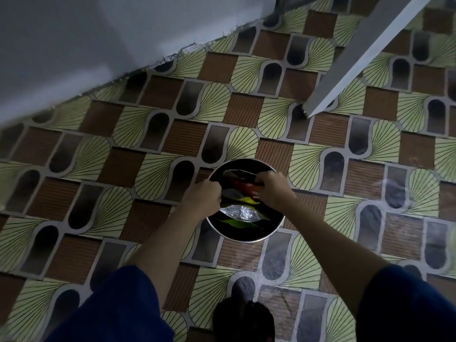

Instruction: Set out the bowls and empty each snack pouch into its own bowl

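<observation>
I hold a dark round bowl with a shiny rim above the patterned floor, in the middle of the head view. My left hand grips its left rim and my right hand grips its right rim. Several snack pouches lie inside it: a red one, a yellow one, a crinkled silver foil one and a green one. A second rim arc shows at the far side, so I cannot tell whether it is one bowl or a stack. Both forearms reach out of dark blue sleeves.
The floor has a brown, green and black tile pattern. A grey wall runs across the upper left. A white slanted leg or beam comes down at the upper right. A dark shape lies at the bottom edge.
</observation>
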`<action>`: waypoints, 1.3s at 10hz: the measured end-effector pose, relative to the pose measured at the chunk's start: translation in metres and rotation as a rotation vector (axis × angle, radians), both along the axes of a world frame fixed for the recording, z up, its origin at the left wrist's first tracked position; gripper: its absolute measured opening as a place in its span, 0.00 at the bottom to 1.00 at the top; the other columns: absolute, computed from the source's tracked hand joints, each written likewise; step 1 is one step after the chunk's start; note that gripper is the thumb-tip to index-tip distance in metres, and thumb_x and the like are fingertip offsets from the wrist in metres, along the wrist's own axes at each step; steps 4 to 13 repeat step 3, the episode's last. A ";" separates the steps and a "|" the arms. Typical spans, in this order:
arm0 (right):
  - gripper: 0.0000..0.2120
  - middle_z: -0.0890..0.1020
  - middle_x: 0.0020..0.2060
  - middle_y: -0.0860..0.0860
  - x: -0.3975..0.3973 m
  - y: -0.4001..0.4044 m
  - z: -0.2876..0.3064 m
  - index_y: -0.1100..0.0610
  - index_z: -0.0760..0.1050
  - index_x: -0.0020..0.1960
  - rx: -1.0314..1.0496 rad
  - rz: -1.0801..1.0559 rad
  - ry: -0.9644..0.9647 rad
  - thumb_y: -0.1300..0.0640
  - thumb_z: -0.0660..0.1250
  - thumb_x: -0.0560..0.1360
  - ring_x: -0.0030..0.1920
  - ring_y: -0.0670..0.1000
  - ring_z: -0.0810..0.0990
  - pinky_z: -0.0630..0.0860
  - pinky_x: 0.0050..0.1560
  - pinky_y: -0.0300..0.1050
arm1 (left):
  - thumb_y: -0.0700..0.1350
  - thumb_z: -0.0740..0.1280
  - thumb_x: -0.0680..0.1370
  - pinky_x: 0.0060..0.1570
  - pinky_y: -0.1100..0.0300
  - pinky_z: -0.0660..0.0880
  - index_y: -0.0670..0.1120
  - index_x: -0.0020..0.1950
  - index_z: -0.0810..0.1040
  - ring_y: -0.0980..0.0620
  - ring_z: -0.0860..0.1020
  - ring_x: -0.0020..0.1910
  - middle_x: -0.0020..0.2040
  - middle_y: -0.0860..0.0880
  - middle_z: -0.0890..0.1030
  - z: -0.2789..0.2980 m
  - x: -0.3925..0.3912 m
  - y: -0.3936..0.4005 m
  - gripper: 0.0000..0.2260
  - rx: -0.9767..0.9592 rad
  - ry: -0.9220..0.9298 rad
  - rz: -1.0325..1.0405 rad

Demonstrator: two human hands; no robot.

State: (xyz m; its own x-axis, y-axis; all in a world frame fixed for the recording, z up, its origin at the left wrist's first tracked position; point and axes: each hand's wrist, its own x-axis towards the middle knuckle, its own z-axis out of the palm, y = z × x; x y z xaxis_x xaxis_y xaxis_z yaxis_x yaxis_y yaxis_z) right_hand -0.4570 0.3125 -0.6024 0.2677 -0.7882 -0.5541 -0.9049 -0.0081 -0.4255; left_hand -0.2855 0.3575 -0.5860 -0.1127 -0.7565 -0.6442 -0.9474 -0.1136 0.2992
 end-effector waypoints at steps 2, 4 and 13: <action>0.29 0.75 0.62 0.59 0.007 0.000 -0.016 0.60 0.63 0.69 0.003 0.045 0.097 0.53 0.67 0.72 0.63 0.61 0.72 0.70 0.64 0.58 | 0.42 0.61 0.77 0.50 0.48 0.77 0.39 0.56 0.77 0.42 0.79 0.49 0.51 0.41 0.80 -0.008 0.004 -0.001 0.11 0.003 -0.034 -0.007; 0.20 0.78 0.57 0.58 0.015 -0.004 0.002 0.58 0.71 0.64 -0.093 0.064 0.046 0.57 0.64 0.73 0.59 0.61 0.75 0.71 0.63 0.58 | 0.41 0.61 0.77 0.49 0.49 0.77 0.38 0.54 0.78 0.41 0.79 0.49 0.49 0.41 0.80 -0.004 0.011 -0.005 0.11 -0.005 -0.028 0.028; 0.20 0.78 0.57 0.58 0.015 -0.004 0.002 0.58 0.71 0.64 -0.093 0.064 0.046 0.57 0.64 0.73 0.59 0.61 0.75 0.71 0.63 0.58 | 0.41 0.61 0.77 0.49 0.49 0.77 0.38 0.54 0.78 0.41 0.79 0.49 0.49 0.41 0.80 -0.004 0.011 -0.005 0.11 -0.005 -0.028 0.028</action>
